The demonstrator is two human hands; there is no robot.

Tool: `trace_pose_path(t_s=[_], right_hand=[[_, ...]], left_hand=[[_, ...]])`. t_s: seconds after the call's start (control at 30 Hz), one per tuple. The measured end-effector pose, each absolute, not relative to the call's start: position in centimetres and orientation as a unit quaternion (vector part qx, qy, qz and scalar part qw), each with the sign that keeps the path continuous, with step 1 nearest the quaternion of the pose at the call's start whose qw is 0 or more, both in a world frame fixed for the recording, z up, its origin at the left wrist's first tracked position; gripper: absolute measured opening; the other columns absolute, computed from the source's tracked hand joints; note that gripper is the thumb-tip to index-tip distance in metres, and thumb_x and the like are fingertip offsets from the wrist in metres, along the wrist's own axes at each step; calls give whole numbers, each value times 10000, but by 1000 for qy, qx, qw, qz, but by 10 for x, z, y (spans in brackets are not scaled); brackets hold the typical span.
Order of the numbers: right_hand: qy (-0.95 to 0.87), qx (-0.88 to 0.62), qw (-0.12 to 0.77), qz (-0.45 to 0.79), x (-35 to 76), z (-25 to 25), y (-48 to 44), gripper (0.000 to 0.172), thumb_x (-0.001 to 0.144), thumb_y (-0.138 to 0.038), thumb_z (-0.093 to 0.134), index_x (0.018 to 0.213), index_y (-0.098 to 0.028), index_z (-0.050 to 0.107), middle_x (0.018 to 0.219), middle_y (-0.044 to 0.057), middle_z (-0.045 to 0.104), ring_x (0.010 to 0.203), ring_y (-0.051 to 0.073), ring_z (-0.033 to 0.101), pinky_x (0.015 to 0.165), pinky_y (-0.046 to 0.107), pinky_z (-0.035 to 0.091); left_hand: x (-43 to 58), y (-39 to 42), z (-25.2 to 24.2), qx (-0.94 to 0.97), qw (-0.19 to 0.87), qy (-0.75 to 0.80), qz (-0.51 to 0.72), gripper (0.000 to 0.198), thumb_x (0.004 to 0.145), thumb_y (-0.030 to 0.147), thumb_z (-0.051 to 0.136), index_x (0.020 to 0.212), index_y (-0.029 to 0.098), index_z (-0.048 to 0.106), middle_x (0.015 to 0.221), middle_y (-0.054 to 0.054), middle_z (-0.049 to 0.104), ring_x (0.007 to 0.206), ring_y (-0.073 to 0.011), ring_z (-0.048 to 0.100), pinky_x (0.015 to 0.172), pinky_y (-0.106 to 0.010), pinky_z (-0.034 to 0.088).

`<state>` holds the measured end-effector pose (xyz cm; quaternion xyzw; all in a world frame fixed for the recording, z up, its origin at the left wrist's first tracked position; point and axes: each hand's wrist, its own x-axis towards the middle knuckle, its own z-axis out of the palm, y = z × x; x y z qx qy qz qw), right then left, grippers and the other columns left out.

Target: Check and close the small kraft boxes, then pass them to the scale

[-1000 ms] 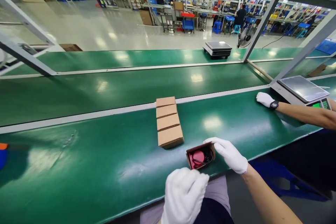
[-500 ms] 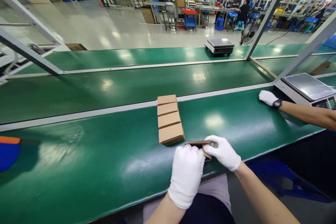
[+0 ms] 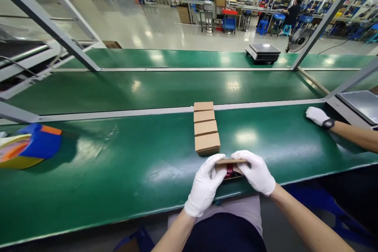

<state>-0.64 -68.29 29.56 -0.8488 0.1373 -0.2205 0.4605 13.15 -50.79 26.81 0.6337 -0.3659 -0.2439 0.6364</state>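
Your left hand and right hand, both in white gloves, meet at the near edge of the green table, directly in front of you. Between them you hold a small cardboard box. The grip of each hand is clenched on it: left fingers on its left end, right fingers on its right end and over the top flap. The flap lies nearly flat, and a red item shows in the gap beneath it. The box sits low over the table; I cannot tell whether it touches the surface.

Just beyond the held box, a row of four closed boxes runs away from you, each touching the next. The nearest one lies just beside your fingertips.

At the right, a co-worker's gloved hand rests flat on the table, with a dark wristwatch on the wrist. A weighing scale stands beside it. A second scale stands on the far table. At the far left edge lies a blue, orange and yellow object, well apart from your hands.
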Motion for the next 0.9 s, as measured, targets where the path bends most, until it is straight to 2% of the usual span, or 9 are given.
trace_pose_path(t_s=[0.03,0.1,0.2,0.27,0.43,0.53,0.7,0.8,0.9], right_hand=[[77,-868,432,-232,-12,297,-685,333,971,-117,485,1193,-251,694,1262,51,712,1069,196,677,951,362,562],[-8,-907,365,-212,-22,299,-688,442,1003,-95,411,1345,-265,635,1412,70,642,1193,217,625,1023,427,541],[-36,-939,285,-192,-31,299,-684,485,1041,-237,505,1524,-237,468,1544,131,518,1421,309,454,1132,572,458],[-38,-946,248,-207,-29,296,-680,557,1063,-340,519,1585,-213,370,1581,174,458,1510,346,346,1164,621,414],[-68,-943,246,-211,-17,294,-684,547,1092,-302,480,1617,-271,327,1513,151,524,1407,290,487,1129,538,476],[-83,-932,273,-223,-14,299,-690,532,1073,-276,534,1582,-324,384,1456,122,569,1299,263,563,1056,491,522],[-99,-934,267,-213,-15,295,-696,543,1078,-289,506,1594,-303,336,1500,151,523,1344,289,524,1066,529,506],[-115,-947,230,-194,-19,283,-698,542,1059,-313,554,1565,-258,368,1520,185,496,1396,324,485,1088,551,490],[-101,-948,207,-220,-23,271,-692,519,1052,-233,528,1549,-245,379,1564,207,429,1427,341,453,1084,565,494]], left_hand=[[135,-503,266,631,620,-417,-210,301,1005,214,546,1267,251,688,1388,-88,651,1267,-220,637,1092,-415,532],[142,-490,262,633,561,-513,-151,328,1041,203,461,1238,281,711,1490,-86,574,1343,-233,574,1100,-457,518],[146,-481,259,640,489,-588,-74,391,1011,274,596,1403,290,594,1632,-131,400,1466,-301,439,1132,-559,475],[144,-483,260,641,469,-607,-31,500,967,244,678,1445,269,534,1629,-163,386,1482,-312,420,1140,-569,473],[138,-498,260,650,491,-579,-42,448,977,192,651,1409,254,546,1444,-137,564,1316,-242,583,1071,-457,557],[139,-498,256,636,529,-559,-61,404,985,173,634,1364,297,572,1447,-102,555,1312,-225,588,1074,-449,557],[137,-495,246,637,470,-610,-39,603,962,133,648,1507,311,461,1658,-167,285,1503,-315,410,1128,-507,508],[136,-497,243,628,455,-631,-26,625,971,86,595,1538,294,433,1595,-187,343,1460,-300,455,1087,-456,537],[137,-497,244,630,440,-638,-41,529,986,143,583,1493,266,498,1497,-186,422,1345,-288,540,1015,-435,569]])
